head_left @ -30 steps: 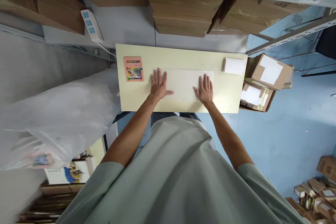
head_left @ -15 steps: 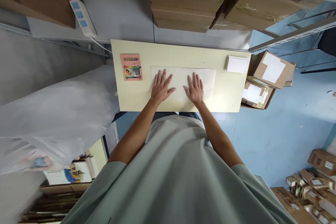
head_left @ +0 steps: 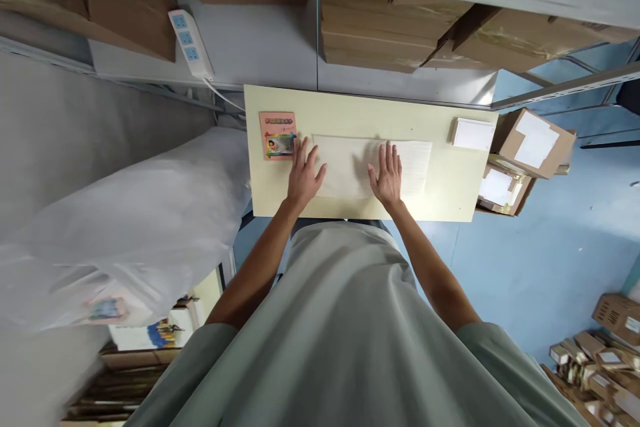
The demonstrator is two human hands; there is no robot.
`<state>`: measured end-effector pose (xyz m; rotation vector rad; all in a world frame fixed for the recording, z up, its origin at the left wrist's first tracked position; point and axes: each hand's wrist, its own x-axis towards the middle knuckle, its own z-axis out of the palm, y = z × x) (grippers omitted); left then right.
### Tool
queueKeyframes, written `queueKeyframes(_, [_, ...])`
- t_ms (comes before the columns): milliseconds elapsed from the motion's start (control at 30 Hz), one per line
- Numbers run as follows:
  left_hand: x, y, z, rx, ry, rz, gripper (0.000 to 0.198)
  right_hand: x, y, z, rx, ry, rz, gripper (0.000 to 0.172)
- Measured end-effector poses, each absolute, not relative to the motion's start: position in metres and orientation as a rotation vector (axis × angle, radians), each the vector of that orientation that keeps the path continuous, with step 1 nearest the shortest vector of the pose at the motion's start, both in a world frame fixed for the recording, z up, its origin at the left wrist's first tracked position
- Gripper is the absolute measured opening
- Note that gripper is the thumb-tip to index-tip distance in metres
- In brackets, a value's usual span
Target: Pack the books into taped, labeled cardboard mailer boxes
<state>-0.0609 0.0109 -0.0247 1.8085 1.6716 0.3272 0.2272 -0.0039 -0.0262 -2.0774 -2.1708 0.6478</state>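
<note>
A wide white sheet of paper (head_left: 345, 170) lies flat on the pale yellow table (head_left: 450, 193). Fingers apart, my left hand (head_left: 303, 177) is at the sheet's left edge, its fingertips close to a pink booklet (head_left: 278, 136) with a framed picture on its cover. My right hand (head_left: 387, 177) is over the right half of the sheet, fingers stretched out and thumb apart. A shadow falls on the paper beside it. Neither hand grips anything. Whether the palms touch the paper I cannot tell.
A small white stack of cards or paper (head_left: 473, 134) sits at the table's right end. Cardboard boxes (head_left: 533, 140) stand right of the table, others (head_left: 380, 27) on the shelf behind. A power strip (head_left: 191, 45) and a large white plastic bag (head_left: 165, 213) are on the left.
The view has shifted, so the table appears farther right. Relative to the sheet, my left hand has moved left toward the booklet; my right hand has moved slightly, with its fingers closer together.
</note>
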Motion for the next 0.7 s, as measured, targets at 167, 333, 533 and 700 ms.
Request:
queueKeyframes(167, [-0.140,0.016,-0.027,1.617,1.996,0.406,0.056,0.125,0.020,-0.015,-1.715,-2.295,0.826,0.075])
queueKeyframes(333, [-0.179,0.034,-0.042,1.425,2.136,0.410,0.048,0.034,0.029,-0.028,-1.567,-2.299,1.066,0.066])
queueKeyframes(533, [-0.184,0.055,-0.042,1.062,2.111,0.485,0.025,-0.002,0.019,-0.033,-1.717,-2.168,1.215,0.059])
queueKeyframes(700, [-0.184,0.069,-0.025,1.019,1.974,0.557,0.023,0.002,0.023,-0.030,-1.706,-2.068,1.256,0.054])
